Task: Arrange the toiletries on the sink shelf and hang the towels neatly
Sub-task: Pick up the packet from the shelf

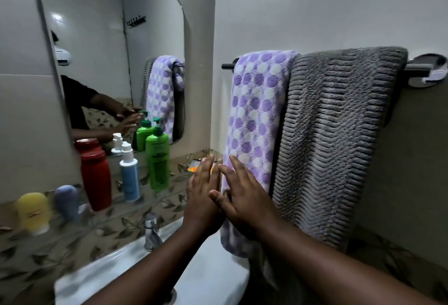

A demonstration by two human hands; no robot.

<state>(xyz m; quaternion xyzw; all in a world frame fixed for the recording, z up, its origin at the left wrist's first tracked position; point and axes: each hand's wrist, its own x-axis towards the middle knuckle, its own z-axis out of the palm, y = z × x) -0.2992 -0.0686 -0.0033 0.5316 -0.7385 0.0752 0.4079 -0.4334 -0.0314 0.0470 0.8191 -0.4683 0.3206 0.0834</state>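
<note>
Neither hand grasps anything: both are released, fingers straight and together. At the centre of the frame, the right hand [242, 195] lies flat against the lower part of the purple towel [254, 115], fingers pointing up and left. The left hand [203, 195] stands edge-on just beside it, fingers pointing up, at the towel's left edge; whether it touches the cloth cannot be told. The right thumb crosses over the left hand.

Below the hands, at lower centre, is a white sink [121, 268] with a chrome tap [151, 232].

The purple towel, dotted white and violet, hangs with its long axis vertical, draped over a dark bar [228, 65] that runs left to right across the upper right. Touching its right side, a grey towel [339, 135] hangs the same way, straight down.

At left, a glass shelf [155, 199] carries five upright bottles in a row. From lower left toward the centre: a yellow bottle [32, 212], a blue-grey bottle [69, 201], a red bottle [95, 176], a spray bottle [129, 176] and a green pump bottle [157, 159].

Above them, at upper left, a mirror [109, 62] reflects the hands, bottles and purple towel.
</note>
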